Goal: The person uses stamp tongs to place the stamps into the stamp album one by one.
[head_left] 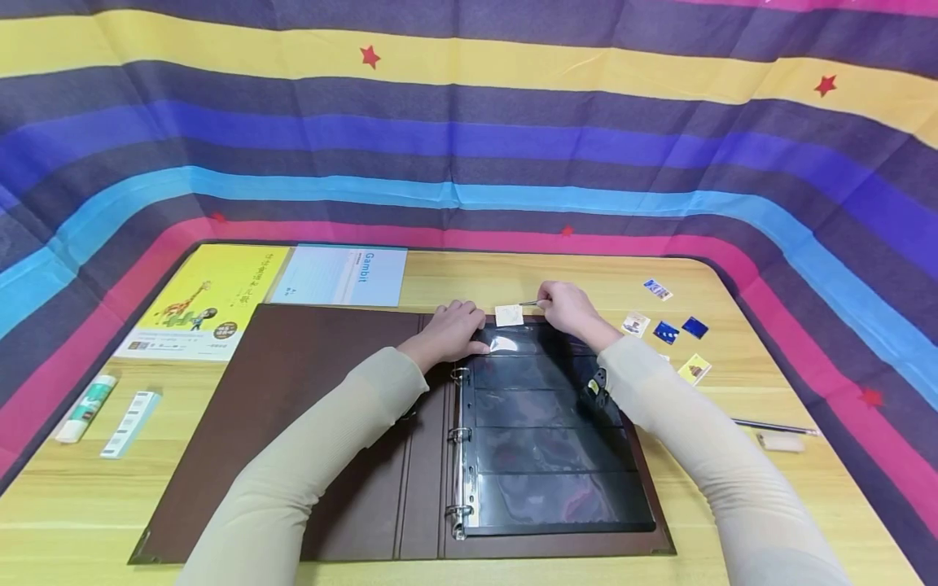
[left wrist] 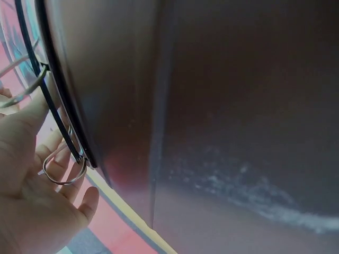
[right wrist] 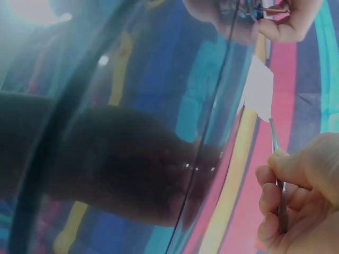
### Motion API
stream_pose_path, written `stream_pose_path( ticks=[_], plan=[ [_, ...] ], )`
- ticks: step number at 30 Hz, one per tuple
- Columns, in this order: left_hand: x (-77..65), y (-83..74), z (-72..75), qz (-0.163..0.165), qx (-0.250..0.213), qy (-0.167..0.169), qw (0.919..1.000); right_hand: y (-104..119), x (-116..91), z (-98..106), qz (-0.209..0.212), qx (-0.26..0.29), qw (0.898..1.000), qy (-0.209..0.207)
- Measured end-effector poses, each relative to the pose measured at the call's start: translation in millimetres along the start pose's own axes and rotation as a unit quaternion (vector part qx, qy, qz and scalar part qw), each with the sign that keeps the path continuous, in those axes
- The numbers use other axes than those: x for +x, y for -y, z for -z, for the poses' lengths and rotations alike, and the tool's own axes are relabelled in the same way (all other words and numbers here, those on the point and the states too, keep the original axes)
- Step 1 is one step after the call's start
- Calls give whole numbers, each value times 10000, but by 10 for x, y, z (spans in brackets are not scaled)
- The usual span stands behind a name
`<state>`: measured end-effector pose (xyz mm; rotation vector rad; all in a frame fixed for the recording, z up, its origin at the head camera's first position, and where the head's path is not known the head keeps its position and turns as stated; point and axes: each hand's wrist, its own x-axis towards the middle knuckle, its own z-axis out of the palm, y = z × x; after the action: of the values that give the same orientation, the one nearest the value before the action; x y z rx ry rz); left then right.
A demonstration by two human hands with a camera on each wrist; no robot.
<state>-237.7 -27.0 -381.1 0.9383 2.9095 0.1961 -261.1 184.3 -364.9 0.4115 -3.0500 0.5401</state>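
Observation:
My right hand (head_left: 570, 309) grips a pair of metal tweezers (right wrist: 277, 174) between thumb and fingers. At the tweezers' tip is a small pale stamp (head_left: 509, 315), which overlaps the upper edge of the clear-pocketed black stock page (head_left: 550, 452). My left hand (head_left: 453, 331) rests by the page's upper left corner, near the top ring, thumb toward the page; its loosely bent fingers show beside the metal rings (left wrist: 64, 169) in the left wrist view. The page sits in an open brown binder (head_left: 344, 456).
Several small stamps, among them a yellow one (head_left: 694, 369), lie right of the binder. Beyond them are a dark pencil (head_left: 777, 426) and an eraser (head_left: 780, 442). At left are a glue stick (head_left: 86, 409), a white strip (head_left: 130, 424), a yellow book (head_left: 205, 301) and a pale-blue booklet (head_left: 337, 275).

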Motion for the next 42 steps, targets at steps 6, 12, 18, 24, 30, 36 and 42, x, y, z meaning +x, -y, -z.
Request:
stream_pose_path(
  ticks=[6,12,18,24,30,36,42],
  plan=[
    [16,-4,26,77,-80,164,9998,-43,-11,41,59,76,9998,-166],
    [41,-1,39,103,-135,301,9994,-72,-15,51,98,121,9996,-230],
    [48,8,25,125,-232,326,9991,-72,-18,54,-18,135,9998,-161],
    [55,6,10,236,-371,363,9984,-68,-17,69,-46,177,9998,-122],
    [51,4,10,282,-565,393,9972,-52,-24,81,-41,215,9997,-123],
    [53,-11,31,451,-835,466,9944,-43,-28,80,-61,252,9996,-96],
    [73,-15,20,543,-994,450,9925,-37,-19,79,-35,262,9996,-124]
  ],
)
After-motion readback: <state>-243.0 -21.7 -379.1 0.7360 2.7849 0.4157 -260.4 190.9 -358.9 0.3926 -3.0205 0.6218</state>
